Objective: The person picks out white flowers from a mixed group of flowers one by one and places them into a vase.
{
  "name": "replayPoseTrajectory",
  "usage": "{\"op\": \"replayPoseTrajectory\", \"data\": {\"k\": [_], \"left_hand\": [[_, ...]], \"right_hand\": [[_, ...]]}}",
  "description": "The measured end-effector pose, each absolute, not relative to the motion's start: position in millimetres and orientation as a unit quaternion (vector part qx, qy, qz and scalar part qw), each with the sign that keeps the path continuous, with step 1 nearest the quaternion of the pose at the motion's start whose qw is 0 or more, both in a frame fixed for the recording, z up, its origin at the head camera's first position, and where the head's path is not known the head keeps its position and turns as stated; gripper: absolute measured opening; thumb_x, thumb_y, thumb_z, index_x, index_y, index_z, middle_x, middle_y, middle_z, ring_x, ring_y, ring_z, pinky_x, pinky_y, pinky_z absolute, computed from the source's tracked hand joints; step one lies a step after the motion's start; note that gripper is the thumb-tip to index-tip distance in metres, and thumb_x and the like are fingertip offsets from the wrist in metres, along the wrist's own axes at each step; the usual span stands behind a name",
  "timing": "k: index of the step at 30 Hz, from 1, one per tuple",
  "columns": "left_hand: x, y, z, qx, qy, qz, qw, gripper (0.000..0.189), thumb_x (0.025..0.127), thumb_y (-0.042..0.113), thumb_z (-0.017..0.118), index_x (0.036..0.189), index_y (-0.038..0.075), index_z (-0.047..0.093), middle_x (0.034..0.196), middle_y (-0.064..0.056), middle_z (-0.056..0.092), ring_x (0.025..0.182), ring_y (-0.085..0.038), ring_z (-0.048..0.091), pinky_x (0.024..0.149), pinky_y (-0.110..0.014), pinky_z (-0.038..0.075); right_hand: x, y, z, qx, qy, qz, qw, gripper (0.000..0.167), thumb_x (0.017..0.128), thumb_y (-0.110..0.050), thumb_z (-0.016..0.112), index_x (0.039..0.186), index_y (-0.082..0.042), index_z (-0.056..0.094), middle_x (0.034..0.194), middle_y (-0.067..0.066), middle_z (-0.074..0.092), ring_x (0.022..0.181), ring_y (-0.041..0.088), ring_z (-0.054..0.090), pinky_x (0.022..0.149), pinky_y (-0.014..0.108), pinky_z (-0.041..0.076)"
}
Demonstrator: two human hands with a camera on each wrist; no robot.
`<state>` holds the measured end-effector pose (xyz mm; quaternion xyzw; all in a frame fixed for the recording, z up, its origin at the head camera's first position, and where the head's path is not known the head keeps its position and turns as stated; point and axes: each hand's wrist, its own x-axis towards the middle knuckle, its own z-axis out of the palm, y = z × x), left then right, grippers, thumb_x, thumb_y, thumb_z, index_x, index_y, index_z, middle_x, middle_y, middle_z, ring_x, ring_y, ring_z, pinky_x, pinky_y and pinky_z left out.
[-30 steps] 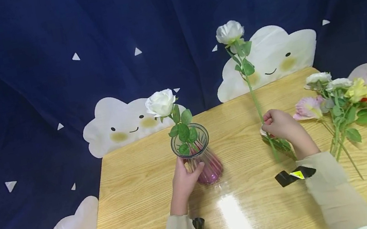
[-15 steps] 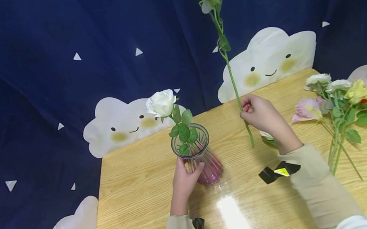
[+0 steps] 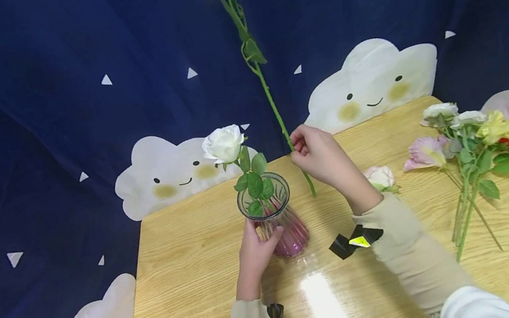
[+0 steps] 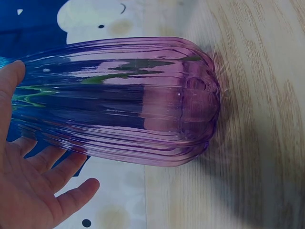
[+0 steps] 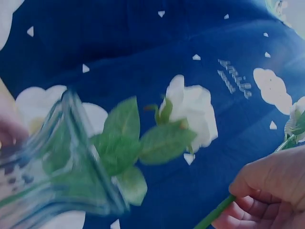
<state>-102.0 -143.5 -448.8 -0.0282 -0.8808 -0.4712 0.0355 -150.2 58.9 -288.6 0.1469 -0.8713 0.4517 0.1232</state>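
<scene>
A ribbed glass vase [image 3: 289, 229], pink toward its base, stands on the table with a white rose [image 3: 223, 144] in it. My left hand [image 3: 256, 249] holds the vase around its side below the rim; in the left wrist view the thumb and fingers lie about the glass. To the right of the vase and above the table, my right hand [image 3: 320, 153] pinches the lower stem of a long white flower [image 3: 268, 94]. Its bloom is mostly cut off by the top of the head view. The stem's lower end hangs beside the vase rim, apart from it.
A pale pink-white flower [image 3: 380, 176] lies behind the right forearm. Farther right lies a bunch of flowers [image 3: 470, 166] in white, yellow, pink and red. A dark blue curtain [image 3: 160, 28] with white clouds hangs behind the wooden table [image 3: 185, 285].
My right hand has carried the long white flower leftward and up toward the vase, its bloom rising out of the head view. The left hand and vase have stayed put.
</scene>
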Motion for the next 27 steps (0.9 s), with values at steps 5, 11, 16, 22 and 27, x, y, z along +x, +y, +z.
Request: {"op": "replayPoseTrajectory", "data": {"k": [5, 11, 16, 22, 27], "left_hand": [[-102.1, -143.7, -448.6, -0.029, -0.881, -0.47, 0.034, 0.077, 0.078, 0.044, 0.065, 0.138, 0.018, 0.026, 0.135, -0.008, 0.039, 0.122, -0.027, 0.038, 0.1, -0.048, 0.03], [-102.2, -143.7, -449.0, -0.032, -0.885, -0.463, 0.038, 0.078, 0.077, 0.048, 0.063, 0.138, 0.017, 0.025, 0.135, -0.009, 0.039, 0.122, -0.027, 0.038, 0.1, -0.047, 0.031], [-102.1, -143.5, -449.4, -0.033, -0.887, -0.459, 0.04, 0.078, 0.077, 0.05, 0.063, 0.137, 0.016, 0.027, 0.133, -0.009, 0.041, 0.121, -0.026, 0.039, 0.099, -0.046, 0.032], [-101.6, -143.5, -448.2, -0.03, -0.888, -0.457, 0.04, 0.077, 0.077, 0.049, 0.063, 0.137, 0.016, 0.027, 0.133, -0.008, 0.041, 0.122, -0.025, 0.039, 0.099, -0.045, 0.032], [-101.8, -143.4, -447.3, -0.034, -0.888, -0.456, 0.043, 0.076, 0.078, 0.047, 0.063, 0.137, 0.016, 0.027, 0.133, -0.008, 0.041, 0.122, -0.025, 0.039, 0.099, -0.044, 0.032]], "right_hand": [[-148.9, 41.9, -277.3, 0.161, -0.862, 0.458, 0.143, 0.014, 0.074, 0.003, 0.053, 0.088, 0.003, 0.054, 0.077, 0.011, 0.055, 0.069, 0.021, 0.052, 0.063, 0.028, 0.045], [-146.4, 26.2, -266.3, 0.184, -0.85, 0.464, 0.17, 0.014, 0.073, 0.004, 0.053, 0.087, 0.004, 0.055, 0.077, 0.011, 0.055, 0.068, 0.02, 0.053, 0.063, 0.027, 0.046], [-146.7, 17.8, -260.5, 0.197, -0.842, 0.465, 0.193, 0.013, 0.073, 0.004, 0.054, 0.086, 0.003, 0.055, 0.078, 0.01, 0.054, 0.069, 0.02, 0.053, 0.064, 0.027, 0.046], [-145.0, 9.3, -266.8, 0.203, -0.844, 0.465, 0.173, 0.012, 0.075, 0.002, 0.055, 0.087, 0.002, 0.055, 0.079, 0.009, 0.054, 0.07, 0.019, 0.053, 0.064, 0.026, 0.047], [-140.0, 5.0, -285.4, 0.209, -0.851, 0.458, 0.151, 0.012, 0.075, 0.003, 0.056, 0.087, 0.002, 0.056, 0.078, 0.008, 0.055, 0.071, 0.018, 0.054, 0.063, 0.024, 0.048]]}}
